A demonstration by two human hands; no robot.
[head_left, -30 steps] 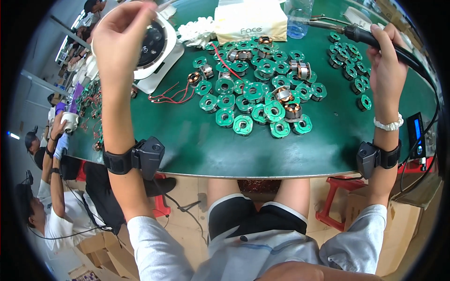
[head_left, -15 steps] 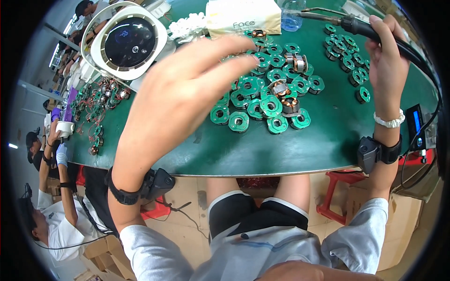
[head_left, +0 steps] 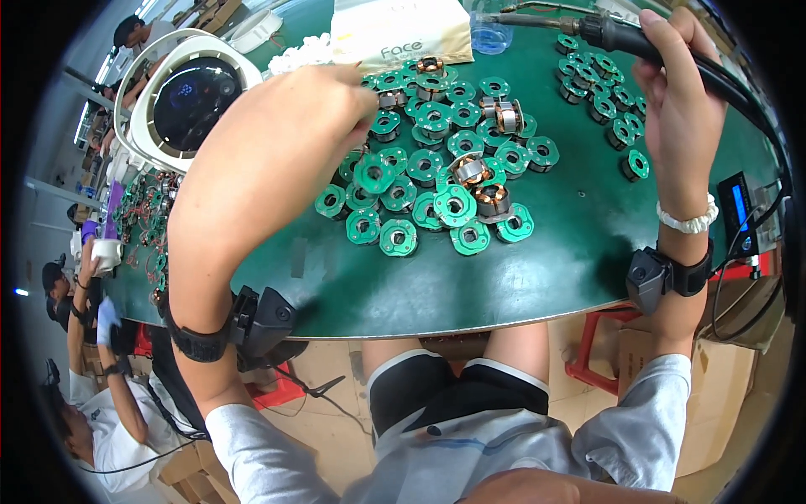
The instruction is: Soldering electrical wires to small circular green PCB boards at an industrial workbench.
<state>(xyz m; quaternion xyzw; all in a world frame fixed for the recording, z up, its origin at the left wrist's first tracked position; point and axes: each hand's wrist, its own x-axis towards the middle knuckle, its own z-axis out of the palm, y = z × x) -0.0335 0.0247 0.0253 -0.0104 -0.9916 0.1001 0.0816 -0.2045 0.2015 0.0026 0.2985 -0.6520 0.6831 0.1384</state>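
My left hand point(head_left: 306, 126) hovers at the left edge of a pile of small motor stators with ring-shaped green circuit boards point(head_left: 399, 238). Its fingers are curled together, and the fingertips are partly hidden; whatever they may pinch cannot be made out. In my right hand point(head_left: 684, 109), raised at the far right, is a soldering iron point(head_left: 617, 35) with a black handle. Its metal shaft points left, with a thin metal rod running alongside. Several stators in the pile lie with copper windings point(head_left: 494, 200) showing.
Another group of green-board stators point(head_left: 635, 165) lies below the iron. At the left stand a white-rimmed round device with a dark face point(head_left: 197, 105) and a heap of wired parts point(head_left: 143, 218). A tissue pack point(head_left: 403, 34) is at the back. Co-workers sit further left.
My left hand has moved left, and its outstretched fingers have curled in. The whole view has shifted slightly. My right hand still holds the soldering iron in much the same place.
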